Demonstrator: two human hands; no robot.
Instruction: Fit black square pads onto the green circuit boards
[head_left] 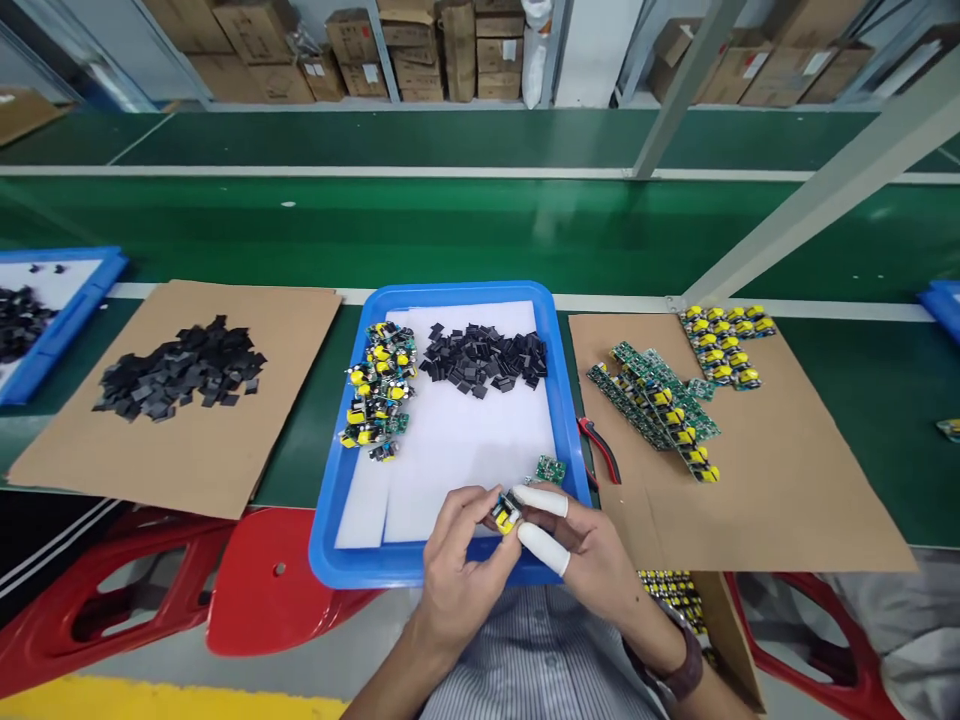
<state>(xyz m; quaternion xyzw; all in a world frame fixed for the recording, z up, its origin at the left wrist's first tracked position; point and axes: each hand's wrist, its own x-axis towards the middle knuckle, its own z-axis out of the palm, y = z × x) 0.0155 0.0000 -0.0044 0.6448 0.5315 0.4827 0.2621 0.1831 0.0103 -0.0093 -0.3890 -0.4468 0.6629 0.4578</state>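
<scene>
Over the near edge of the blue tray (454, 577), my left hand (469, 550) pinches a small circuit board (506, 512) that carries a yellow-topped part. On the board's other side, my right hand (581, 545) grips it too, with white finger cots on two fingertips. Just beyond the right fingers lies a bare green circuit board (551, 469). Along the tray's left side is a heap of assembled boards (381, 385) with yellow parts. Small black rectangular pieces (484, 358) form a pile at the tray's back.
Left of the tray, cardboard (292, 330) bears another black pile (180, 370). On the right cardboard (780, 490) lie board panels (664, 405) and yellow-topped boards (724, 345). Red-handled pliers (600, 450) lie by the tray. A slanted metal post (810, 195) rises at right. Red stools (277, 585) stand below.
</scene>
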